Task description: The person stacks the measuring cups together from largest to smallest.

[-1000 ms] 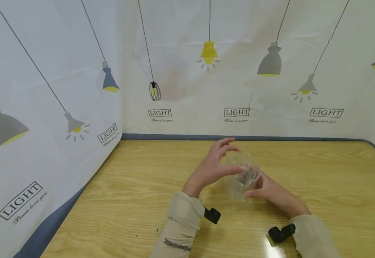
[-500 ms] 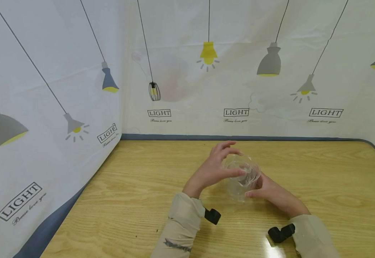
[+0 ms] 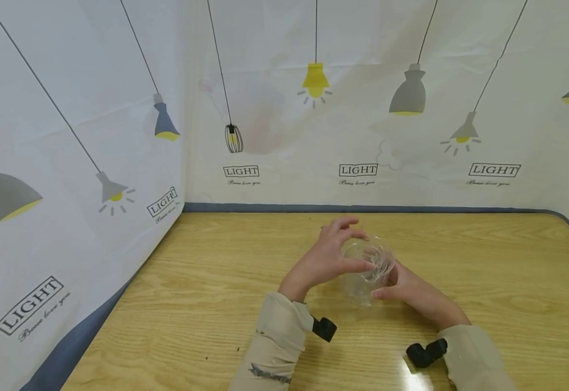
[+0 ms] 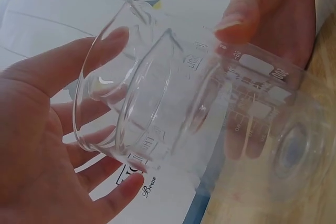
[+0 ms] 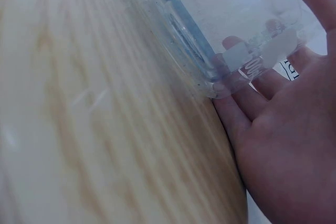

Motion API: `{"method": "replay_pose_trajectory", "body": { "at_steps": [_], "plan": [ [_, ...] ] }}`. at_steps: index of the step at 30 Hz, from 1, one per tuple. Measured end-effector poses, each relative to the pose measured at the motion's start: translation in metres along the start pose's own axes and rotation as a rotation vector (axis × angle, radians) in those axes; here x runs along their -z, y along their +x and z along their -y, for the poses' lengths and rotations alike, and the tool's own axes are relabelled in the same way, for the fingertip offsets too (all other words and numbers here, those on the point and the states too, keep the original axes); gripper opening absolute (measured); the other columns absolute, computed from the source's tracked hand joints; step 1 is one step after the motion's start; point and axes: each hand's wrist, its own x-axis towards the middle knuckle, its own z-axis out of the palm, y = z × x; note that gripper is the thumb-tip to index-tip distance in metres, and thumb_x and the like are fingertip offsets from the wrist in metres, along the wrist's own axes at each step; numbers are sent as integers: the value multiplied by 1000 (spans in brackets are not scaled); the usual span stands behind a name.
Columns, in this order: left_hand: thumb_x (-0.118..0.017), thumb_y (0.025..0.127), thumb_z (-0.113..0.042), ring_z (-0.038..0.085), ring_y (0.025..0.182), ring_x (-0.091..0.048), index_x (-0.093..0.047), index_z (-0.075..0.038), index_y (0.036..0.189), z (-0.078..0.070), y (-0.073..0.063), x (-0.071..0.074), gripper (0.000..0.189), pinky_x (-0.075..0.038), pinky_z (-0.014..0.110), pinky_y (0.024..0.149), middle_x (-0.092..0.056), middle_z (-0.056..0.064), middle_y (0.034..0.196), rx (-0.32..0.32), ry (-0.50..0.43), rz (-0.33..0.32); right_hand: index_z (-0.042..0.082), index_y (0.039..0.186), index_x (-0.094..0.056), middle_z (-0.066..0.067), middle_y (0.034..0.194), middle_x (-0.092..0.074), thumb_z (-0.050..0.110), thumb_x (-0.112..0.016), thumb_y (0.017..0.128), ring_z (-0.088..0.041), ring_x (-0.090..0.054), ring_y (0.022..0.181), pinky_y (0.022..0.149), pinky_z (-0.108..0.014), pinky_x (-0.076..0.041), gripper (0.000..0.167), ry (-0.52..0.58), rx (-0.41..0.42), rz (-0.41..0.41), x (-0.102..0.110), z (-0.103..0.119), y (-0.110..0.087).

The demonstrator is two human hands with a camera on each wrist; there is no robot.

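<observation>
Two clear glass beakers stand nested over the table, the smaller beaker [image 4: 80, 103] partly inside the larger beaker [image 3: 358, 290]. White markings show on the larger one's wall in both wrist views. My left hand [image 3: 320, 258] holds the smaller beaker near its rim, thumb on the near side and fingers on the far side. Around the right side of the larger beaker my right hand [image 3: 413, 288] is curled, thumb in front and fingers behind; they show through the glass. In the right wrist view the larger beaker's base [image 5: 184, 43] is close to the tabletop.
A wood-grain table [image 3: 206, 304] spreads beneath both hands. Behind it and to the left hang white sheets [image 3: 284, 125] printed with lamps, with a dark blue edge along the table's back. A black wrist camera [image 3: 324, 328] is on the left sleeve, another black camera [image 3: 427, 353] on the right.
My left hand has lowered slightly, and the smaller beaker has sunk deeper into the larger one. The right hand and the larger beaker have stayed almost still.
</observation>
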Motion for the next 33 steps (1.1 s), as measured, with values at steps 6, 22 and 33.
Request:
{"method": "replay_pose_trajectory", "body": {
  "at_steps": [6,22,33],
  "plan": [
    [-68,70,-52,16,127,-18,-56,-26,115,-1,-1,0,54,-31,44,96,-24,-11,141,3,54,-18,28,142,-9,-4,141,-25,13,-61,84,-24,-33,123,94,-32,-34,79,-17,29,10,0,1,2],
    [-67,72,-50,21,127,-22,-56,-29,118,-8,-1,-2,52,-28,46,98,-32,-3,138,83,131,0,29,141,-11,-4,139,-27,14,-63,83,-25,-33,122,93,-34,-34,79,-32,18,-5,-1,2,2],
    [-70,72,-44,20,125,-26,-60,-28,112,-11,1,-5,45,-31,44,97,-37,-8,133,170,31,38,31,141,-9,-5,139,-27,15,-62,83,-25,-36,121,93,-36,-35,80,-34,21,-4,0,1,1]
  ]
}}
